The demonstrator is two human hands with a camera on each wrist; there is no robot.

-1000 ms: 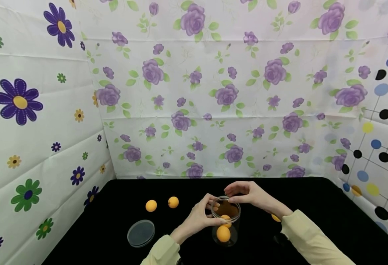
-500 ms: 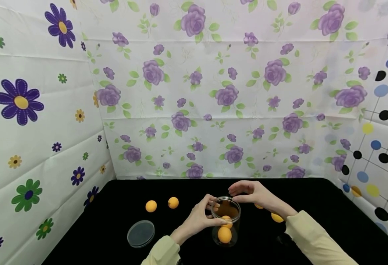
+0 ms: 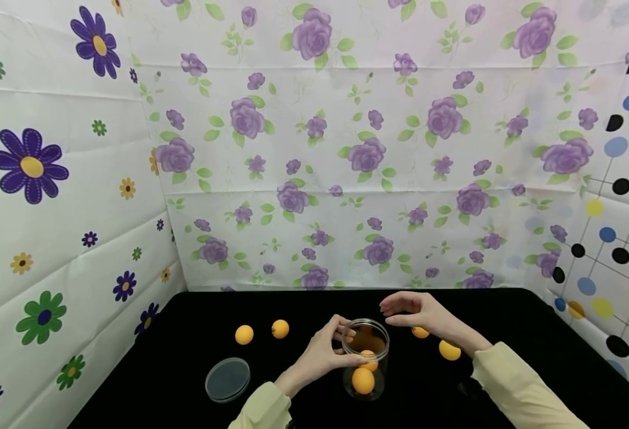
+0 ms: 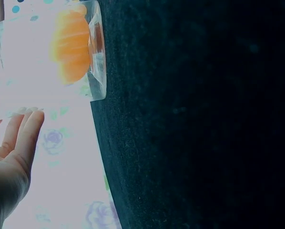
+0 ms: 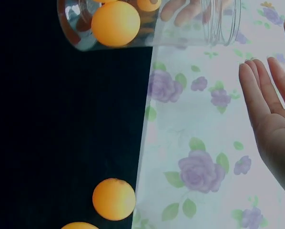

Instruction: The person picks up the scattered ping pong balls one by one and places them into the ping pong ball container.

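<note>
A clear jar (image 3: 381, 368) without its lid stands upright on the black table. Inside it lie orange balls (image 3: 363, 381), which look like table tennis balls and show large through the wall in the right wrist view. My left hand (image 3: 321, 353) grips the jar near its rim, thumb in front and fingers behind. Just right of the mouth, my right hand (image 3: 423, 313) hovers with relaxed fingers and nothing in them. In the right wrist view that hand (image 5: 271, 105) is apart from the jar. Two loose balls, a nearer one (image 3: 449, 350) and a farther one (image 3: 420, 333), lie beneath it.
A round clear lid (image 3: 228, 380) lies on the black tabletop (image 3: 164, 375), left of my left hand. Behind the lid rest two more orange balls, one left (image 3: 244, 335) and one right (image 3: 280, 329). Patterned cloth walls (image 3: 314, 238) enclose the table at the back and sides.
My right hand has drawn back rightward from the jar's mouth, uncovering the two balls on the right. The left hand and jar have stayed in place.
</note>
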